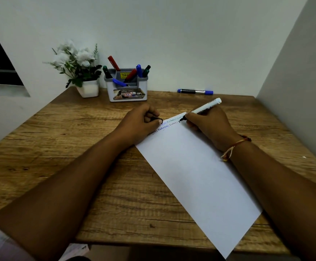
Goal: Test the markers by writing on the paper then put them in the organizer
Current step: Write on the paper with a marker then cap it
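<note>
A single wide-angle camera sits at the person's head, above the near edge of the wooden table [59,129]. It looks forward and down across the table toward the white wall behind. The sheet of paper [200,176] lies close beneath the lens, right of the middle of the view. The left forearm [68,176] and right forearm [285,176] enter from the bottom corners on either side of the paper. Beyond the paper, the organizer [127,91] and flower pot [88,89] stand farther off at the wall.
</note>
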